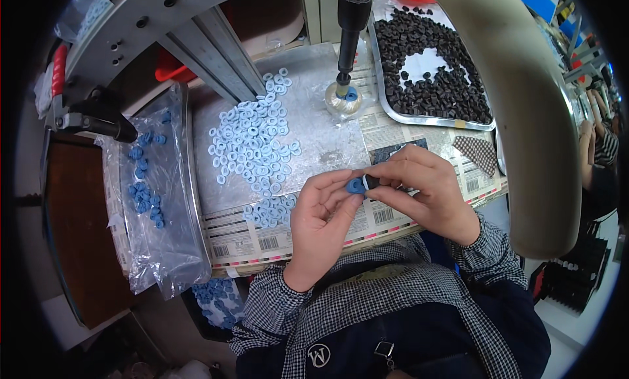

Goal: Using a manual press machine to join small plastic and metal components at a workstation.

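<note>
My left hand (318, 225) pinches a small dark blue part (355, 186) between thumb and fingertips, near the table's front edge. Against it, my right hand (426, 189) grips a small black piece (373, 181) by thumb and forefinger. A pale ring (365, 181) shows between the blue part and the black piece; whether they are joined I cannot tell. Loose pale blue oval rings (252, 139) lie spread to the left of my hands. Beyond them, another blue part (352, 93) sits on a round metal fixture (342, 107) under a dark press rod (352, 25).
A metal tray (429, 121) of black pieces stands back right. On the left, a plastic-lined tray (191, 215) bears several dark blue parts (141, 195). A thick curved machine arm (540, 149) rises at right, and a red-handled clamp (59, 71) juts in at left.
</note>
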Motion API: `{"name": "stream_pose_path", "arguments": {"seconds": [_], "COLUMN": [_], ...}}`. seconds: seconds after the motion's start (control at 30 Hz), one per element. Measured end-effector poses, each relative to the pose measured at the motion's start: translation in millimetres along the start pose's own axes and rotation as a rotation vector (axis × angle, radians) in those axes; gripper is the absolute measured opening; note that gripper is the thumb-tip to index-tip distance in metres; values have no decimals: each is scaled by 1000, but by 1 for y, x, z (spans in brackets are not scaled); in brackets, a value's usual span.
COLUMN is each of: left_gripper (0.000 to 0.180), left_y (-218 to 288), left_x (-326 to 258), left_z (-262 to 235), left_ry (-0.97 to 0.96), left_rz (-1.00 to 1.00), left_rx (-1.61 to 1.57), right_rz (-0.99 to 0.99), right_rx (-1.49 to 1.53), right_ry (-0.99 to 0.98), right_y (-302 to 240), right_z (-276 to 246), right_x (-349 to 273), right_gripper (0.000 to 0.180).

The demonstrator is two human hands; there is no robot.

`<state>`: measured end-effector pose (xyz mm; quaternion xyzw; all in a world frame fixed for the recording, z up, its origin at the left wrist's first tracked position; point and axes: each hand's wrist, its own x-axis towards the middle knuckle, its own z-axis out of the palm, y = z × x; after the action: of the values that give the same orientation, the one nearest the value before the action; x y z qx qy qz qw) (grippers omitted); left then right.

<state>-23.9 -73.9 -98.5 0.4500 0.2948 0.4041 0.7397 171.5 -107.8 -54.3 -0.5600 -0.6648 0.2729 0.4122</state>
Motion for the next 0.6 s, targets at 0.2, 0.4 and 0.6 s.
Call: {"name": "stream_pose_path", "arguments": {"seconds": [0.2, 0.4, 0.6], "left_gripper": [36, 36, 35], "left_y": [13, 14, 6], "left_x": [-3, -4, -5], "left_z": [4, 3, 6], "left_ry": [31, 33, 78], "left_rz": [18, 140, 208], "left_rx": [93, 285, 336], "right_rz": [-112, -142, -87], "right_rx": [-128, -170, -115], "right_ry": [2, -24, 3], "right_y": [-17, -15, -20], "right_z": [6, 7, 10], "right_x": [11, 10, 9], "right_gripper": [36, 36, 34]}}
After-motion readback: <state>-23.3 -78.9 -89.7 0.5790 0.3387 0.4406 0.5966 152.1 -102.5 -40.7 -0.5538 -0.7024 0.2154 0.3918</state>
